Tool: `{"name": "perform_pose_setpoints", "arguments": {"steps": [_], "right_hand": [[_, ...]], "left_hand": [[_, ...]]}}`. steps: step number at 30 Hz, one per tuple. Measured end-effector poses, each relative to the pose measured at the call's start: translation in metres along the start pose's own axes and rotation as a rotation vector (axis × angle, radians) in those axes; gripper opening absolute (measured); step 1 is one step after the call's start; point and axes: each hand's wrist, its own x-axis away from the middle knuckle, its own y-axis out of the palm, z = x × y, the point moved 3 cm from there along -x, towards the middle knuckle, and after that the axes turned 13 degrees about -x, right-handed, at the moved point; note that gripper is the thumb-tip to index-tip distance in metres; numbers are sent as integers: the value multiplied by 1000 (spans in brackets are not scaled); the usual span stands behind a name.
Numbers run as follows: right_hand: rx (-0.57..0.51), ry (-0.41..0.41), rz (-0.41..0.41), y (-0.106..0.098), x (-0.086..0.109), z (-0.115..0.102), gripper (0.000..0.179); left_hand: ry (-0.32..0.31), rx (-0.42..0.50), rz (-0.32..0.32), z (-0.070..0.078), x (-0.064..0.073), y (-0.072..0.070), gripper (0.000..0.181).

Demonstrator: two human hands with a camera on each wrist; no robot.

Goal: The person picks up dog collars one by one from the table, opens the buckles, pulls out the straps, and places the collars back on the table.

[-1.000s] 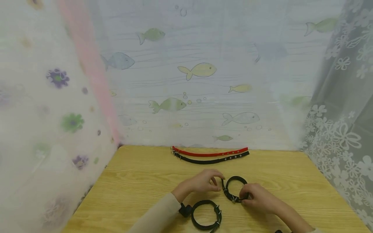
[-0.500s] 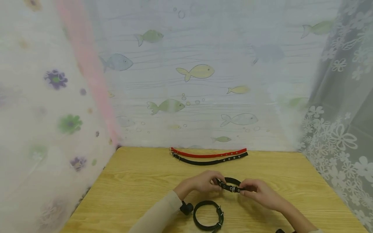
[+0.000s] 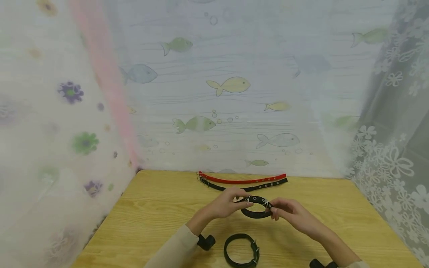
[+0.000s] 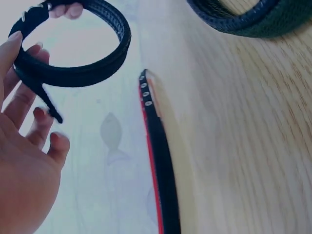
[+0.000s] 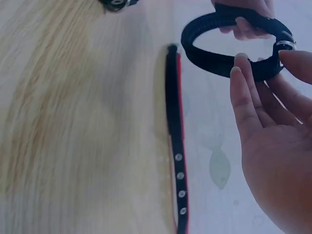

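A black buckled collar (image 3: 256, 214), closed in a loop, is held up off the table between both hands. My left hand (image 3: 221, 204) pinches its left side, thumb in front, near a metal keeper. At the right side, by the buckle, my right hand (image 3: 295, 216) grips the band between thumb and fingers. The left wrist view shows the loop (image 4: 80, 77) with the strap's loose tail hanging beside the left fingers (image 4: 22, 105). In the right wrist view the right fingertips (image 5: 240, 73) rest against the band. A second looped black collar (image 3: 256, 253) lies on the table nearer the front.
Toward the back of the wooden table (image 3: 151, 208), a red collar (image 3: 241, 182) and a black collar (image 3: 268, 185) lie stretched out side by side. Behind them hangs a fish-patterned curtain (image 3: 187, 93). Flowered sheets flank both sides.
Both hands have lifted the looped collar off the table and tilted it, so its buckle side now faces up. The left hand has taken hold of its left side.
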Motion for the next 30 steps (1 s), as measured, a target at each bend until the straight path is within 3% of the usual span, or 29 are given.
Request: {"name": "perform_pose_setpoints", "arguments": {"steps": [5,9,15,19,23,30], "right_hand": [[59,-67,-12,8,-7,-10,30],[144,-134,9,14,-13,-18,26],[368,-323,109,29,-25,-36,17],[437,-431,131,35,-33,-40,15],[388,-441,116,38,-36,-40,13],[210,-377,143,39,-36,-40,14]], "left_hand": [[-41,-11,35,4,7,-10,17],[-61,36,33,7,12,-15,14],[-62,78,28,10,17,-23,16],[-49,109,37,11,18,-26,18],[-75,195,79,9,20,-27,19],[-200,501,186,5,27,-25,30]]}}
